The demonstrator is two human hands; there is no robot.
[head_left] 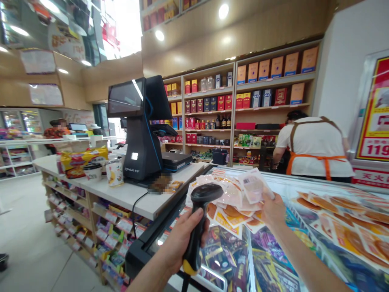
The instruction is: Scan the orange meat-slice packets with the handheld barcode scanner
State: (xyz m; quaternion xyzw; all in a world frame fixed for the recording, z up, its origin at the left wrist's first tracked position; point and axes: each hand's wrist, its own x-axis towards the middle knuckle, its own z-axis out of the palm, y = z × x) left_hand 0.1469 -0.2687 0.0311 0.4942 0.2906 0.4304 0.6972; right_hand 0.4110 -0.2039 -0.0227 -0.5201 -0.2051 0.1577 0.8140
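My left hand [185, 235] is wrapped round the grip of a black barcode scanner [207, 192] with a yellow base end, its head up and tilted away from me. My right hand [274, 209] pinches the edge of a pale, clear-and-white packet [253, 185], lifted just over a heap of similar flat packets [226, 187]. Yellow-and-white packets with round brown contents [231, 217] lie under that heap, on the glass top of a chest freezer [217, 280]. Colourful wrapped goods show through the glass.
To the left, a white counter [146, 200] carries a till [139, 138], cups [114, 172] and yellow snack bags [83, 158]. More brown flat packets [349, 223] lie at right. Beyond the freezer, a person in an orange-tied apron [314, 146] bends before shelves of boxes [209, 103].
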